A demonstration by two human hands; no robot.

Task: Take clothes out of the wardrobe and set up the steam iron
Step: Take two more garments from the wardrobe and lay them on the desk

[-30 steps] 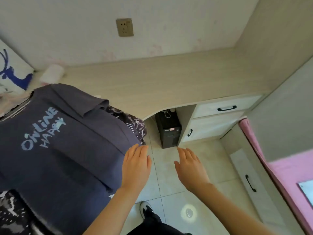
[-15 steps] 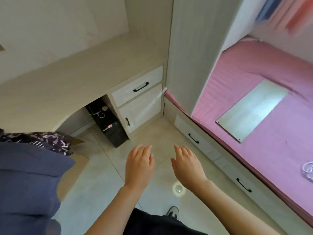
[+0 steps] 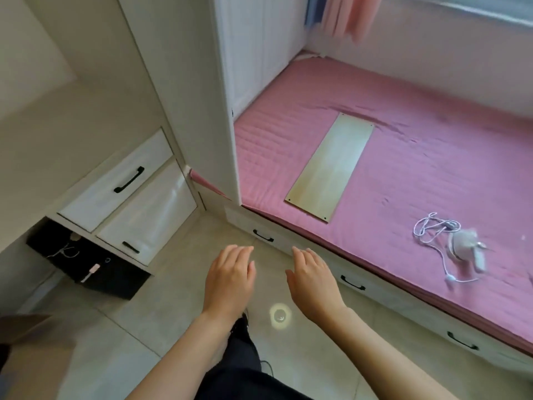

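A small pale steam iron (image 3: 465, 246) lies on the pink bed (image 3: 403, 157) at the right, its white cord (image 3: 432, 232) tangled beside it. A light wooden board (image 3: 331, 167) lies flat on the bed's middle. The white wardrobe (image 3: 253, 53) stands at the bed's far end, doors closed. My left hand (image 3: 229, 280) and my right hand (image 3: 313, 281) hover side by side over the tiled floor, palms down, fingers straight, holding nothing. No clothes are in view apart from pink fabric hanging at the top.
A white side panel (image 3: 202, 96) separates the bed from the desk (image 3: 57, 140). Desk drawers (image 3: 121, 180) with black handles stand at left, a black computer case (image 3: 95, 272) beneath. Bed-base drawers (image 3: 352, 281) run along the floor. A cardboard box corner (image 3: 23, 330) shows at lower left.
The view has swung right from the desk and the dark blue shirt to the bed, so the iron and wardrobe have come into sight. Both hands stay empty in front of me.
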